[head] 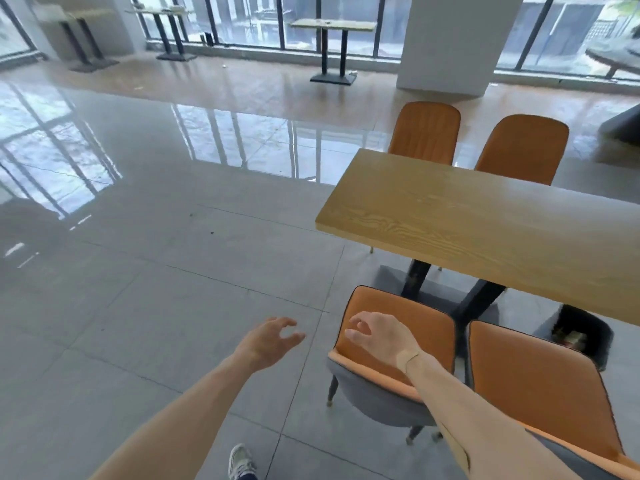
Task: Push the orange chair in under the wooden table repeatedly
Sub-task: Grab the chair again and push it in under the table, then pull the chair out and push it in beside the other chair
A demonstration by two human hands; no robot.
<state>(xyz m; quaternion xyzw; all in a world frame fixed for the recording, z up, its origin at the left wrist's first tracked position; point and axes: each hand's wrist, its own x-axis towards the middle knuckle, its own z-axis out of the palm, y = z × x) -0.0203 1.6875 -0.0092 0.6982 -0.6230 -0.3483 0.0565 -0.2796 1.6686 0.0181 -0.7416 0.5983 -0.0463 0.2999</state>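
Orange chair (398, 327): stands on the floor at the near left corner of the wooden table (485, 230), its seat facing the table and its back toward the camera. It is not tucked in; the seat's far edge lies about level with the table's near edge.
Facing and axis: the chair points away and slightly right, toward the table's black pedestal legs (415, 278). Its back-to-front line runs near-to-far, roughly square to the table's long edge, which runs left to right.
Right hand (377, 337): hovers over the seat and backrest top, fingers loosely curled and half open, gripping nothing. Whether it touches the chair I cannot tell.
Left hand (270, 341): in the air to the left of the chair, over bare floor, fingers spread and curved, empty, apart from the chair.
Neighbouring chair (540, 386): a second orange chair stands just beside it on the right, with only a narrow gap between them.
Risk, skew: a push from one hand on one side of the backrest would likely turn the chair instead of sliding it straight, driving it into the neighbour.
Risk, legs: the pedestal legs stand right ahead of the seat; a crooked approach could knock the seat or a chair leg against them.
Risk, floor: the glossy tiles (156, 306) look slick, so a hard shove may send it too far in.
Foot: a shoe (240, 460) shows at the near edge, well clear of the chair's legs.
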